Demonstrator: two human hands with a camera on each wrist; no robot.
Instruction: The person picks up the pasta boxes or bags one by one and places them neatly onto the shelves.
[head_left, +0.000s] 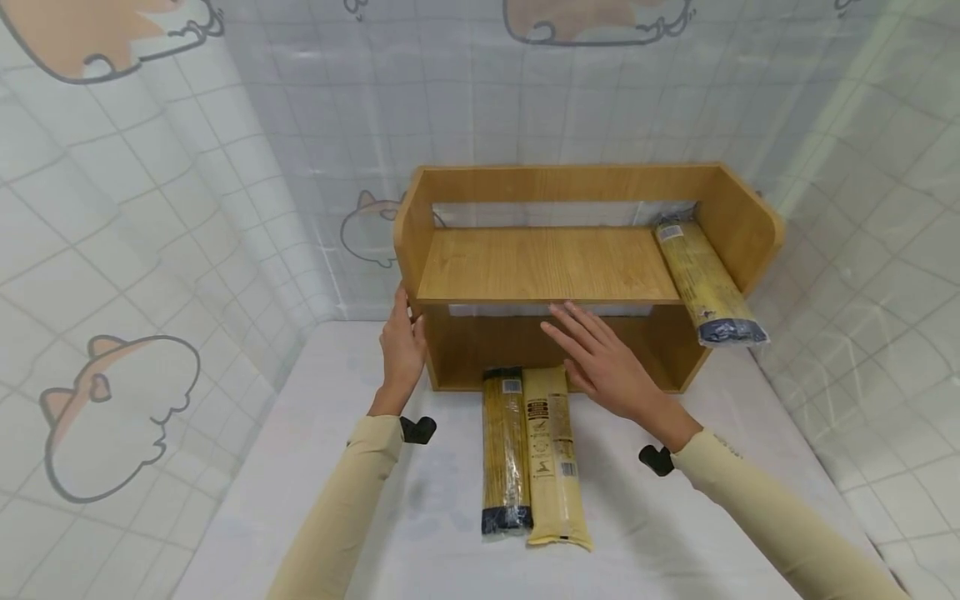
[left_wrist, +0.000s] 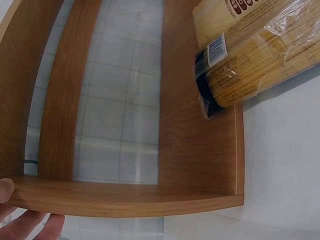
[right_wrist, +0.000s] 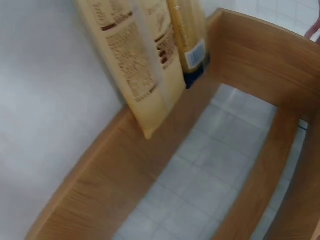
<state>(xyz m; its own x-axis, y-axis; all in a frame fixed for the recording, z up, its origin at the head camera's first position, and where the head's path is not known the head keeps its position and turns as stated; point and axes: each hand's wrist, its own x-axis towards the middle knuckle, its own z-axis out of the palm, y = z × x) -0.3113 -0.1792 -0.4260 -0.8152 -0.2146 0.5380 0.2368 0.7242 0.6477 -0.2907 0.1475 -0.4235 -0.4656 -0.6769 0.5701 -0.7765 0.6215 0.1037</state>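
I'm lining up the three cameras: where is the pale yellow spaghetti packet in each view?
Head: pale yellow spaghetti packet centre, on the white tabletop.
Left wrist: top right.
Right wrist: top centre.
Shared landmark: the dark-ended clear spaghetti packet beside it, both touching the wooden shelf's bottom board.

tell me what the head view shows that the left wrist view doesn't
Only the head view shows the third spaghetti packet lying on the upper shelf board at its right end, the open right hand hovering at the shelf front, and both beige sleeves. Only the left wrist view shows the left hand's fingertips at the side panel's edge from close up. Both show the two-tier wooden shelf, the two spaghetti packets side by side on the white table.
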